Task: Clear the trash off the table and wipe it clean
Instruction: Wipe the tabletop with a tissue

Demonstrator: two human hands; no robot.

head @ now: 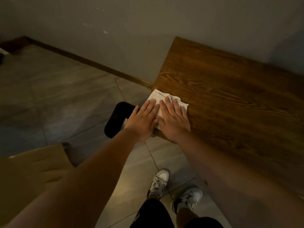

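Both my hands lie flat, fingers spread: left hand (142, 119) and right hand (174, 120) pressing white cloth (158, 98) on wooden table (230, 96) corner, bin (116, 119) below.

My cloth (162, 100) is plain white against the warm brown table (230, 96) with its dark wavy wood grain, the bin (115, 120) beside it is black, the floor tiles (65, 89) are grey, and my shoes (158, 182) are white with black markings.
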